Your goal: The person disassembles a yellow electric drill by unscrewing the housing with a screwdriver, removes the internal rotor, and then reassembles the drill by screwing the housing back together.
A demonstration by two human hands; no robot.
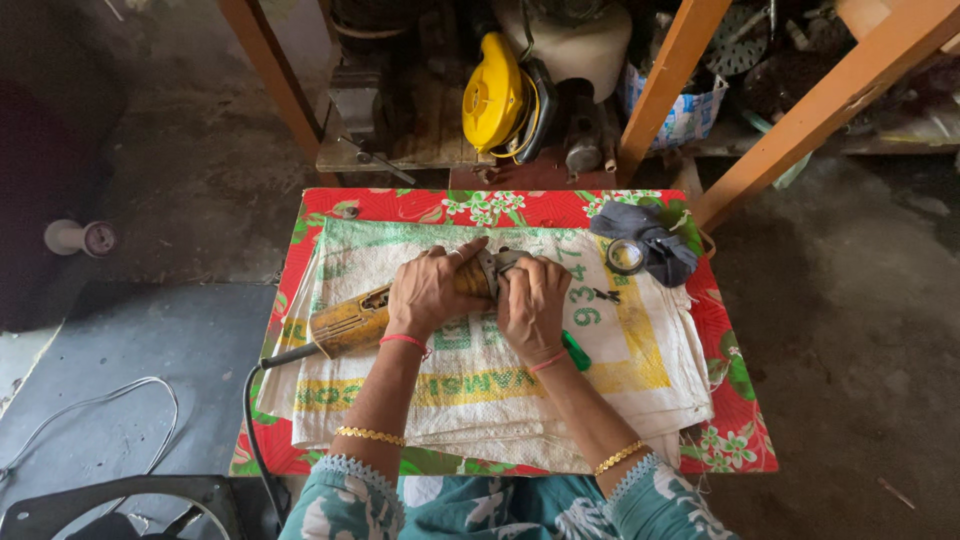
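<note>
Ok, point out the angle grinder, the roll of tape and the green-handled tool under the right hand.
angle grinder (350, 320), head view, on its yellow body.
roll of tape (625, 256), head view, on its ring's rim.
green-handled tool (575, 351), head view, on the green handle.

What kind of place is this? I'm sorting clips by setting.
Likely a small repair workshop: both hands grip a yellow angle grinder on a sack-covered table, with a yellow blower and machine parts shelved behind.

A small repair workshop, rough and home-made; bare concrete floor (850, 330), orange wooden shelf frame (670, 80) crowded with a yellow blower (495, 95) and motor parts. A sack-covered bench (500, 400) carries a worn power tool (350, 320); loose cables (90, 410) trail below.
</note>
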